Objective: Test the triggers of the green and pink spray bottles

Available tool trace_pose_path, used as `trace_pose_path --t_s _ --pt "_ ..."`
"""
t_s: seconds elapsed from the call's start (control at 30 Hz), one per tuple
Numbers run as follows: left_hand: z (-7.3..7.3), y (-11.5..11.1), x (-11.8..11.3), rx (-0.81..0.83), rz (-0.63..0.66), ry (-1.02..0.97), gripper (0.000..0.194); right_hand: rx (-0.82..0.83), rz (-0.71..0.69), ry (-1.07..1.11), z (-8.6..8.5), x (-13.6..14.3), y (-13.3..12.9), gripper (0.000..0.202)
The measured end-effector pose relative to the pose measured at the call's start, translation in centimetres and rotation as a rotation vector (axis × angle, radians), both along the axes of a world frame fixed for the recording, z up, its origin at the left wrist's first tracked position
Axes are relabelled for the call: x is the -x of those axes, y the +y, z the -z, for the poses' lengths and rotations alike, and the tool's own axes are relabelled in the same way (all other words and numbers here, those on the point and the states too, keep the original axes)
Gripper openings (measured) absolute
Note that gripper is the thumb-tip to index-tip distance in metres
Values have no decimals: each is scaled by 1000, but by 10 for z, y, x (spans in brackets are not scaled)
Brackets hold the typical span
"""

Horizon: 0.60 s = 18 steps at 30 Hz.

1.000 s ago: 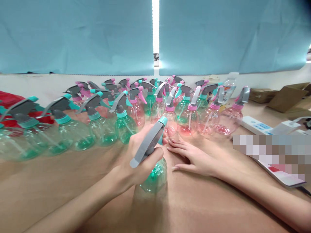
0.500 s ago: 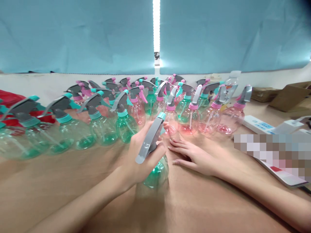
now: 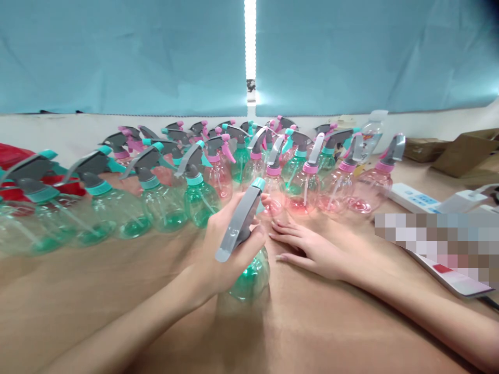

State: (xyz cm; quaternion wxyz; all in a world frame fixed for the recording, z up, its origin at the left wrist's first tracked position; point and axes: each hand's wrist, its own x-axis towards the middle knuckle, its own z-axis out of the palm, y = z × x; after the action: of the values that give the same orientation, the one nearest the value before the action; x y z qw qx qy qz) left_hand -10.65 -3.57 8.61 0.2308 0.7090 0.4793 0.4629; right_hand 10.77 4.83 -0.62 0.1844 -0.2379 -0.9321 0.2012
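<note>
Upright on the brown table stands a green spray bottle [image 3: 253,278] with a grey trigger head and a teal nozzle tip. My left hand [image 3: 224,239] is wrapped round its neck, just under the head, and the fingers on the far side are partly hidden. My right hand [image 3: 307,246] lies flat on the table to the right of this bottle, fingers stretched out and apart, holding nothing. Just beyond its fingertips are pink spray bottles [image 3: 303,195]. A green spray bottle [image 3: 200,200] stands to the left, beyond my left hand.
Rows of green and pink spray bottles fill the back and left. Behind the left row lies something red [image 3: 17,156]. To the right are a white power strip [image 3: 415,197], a blurred-out device [image 3: 460,278], a cardboard box [image 3: 465,156] and a clear labelled bottle [image 3: 372,135]. A blue cloth [image 3: 128,57] hangs behind.
The whole view has shifted very slightly. Both hands keep their pose: the left stays on the spray bottle and the right stays flat on the table.
</note>
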Motion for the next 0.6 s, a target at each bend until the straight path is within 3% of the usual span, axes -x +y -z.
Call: trace_pose_path --t_s 0.6 --pt "0 2 -1 -28 12 -4 20 -119 55 49 5 0 -2 43"
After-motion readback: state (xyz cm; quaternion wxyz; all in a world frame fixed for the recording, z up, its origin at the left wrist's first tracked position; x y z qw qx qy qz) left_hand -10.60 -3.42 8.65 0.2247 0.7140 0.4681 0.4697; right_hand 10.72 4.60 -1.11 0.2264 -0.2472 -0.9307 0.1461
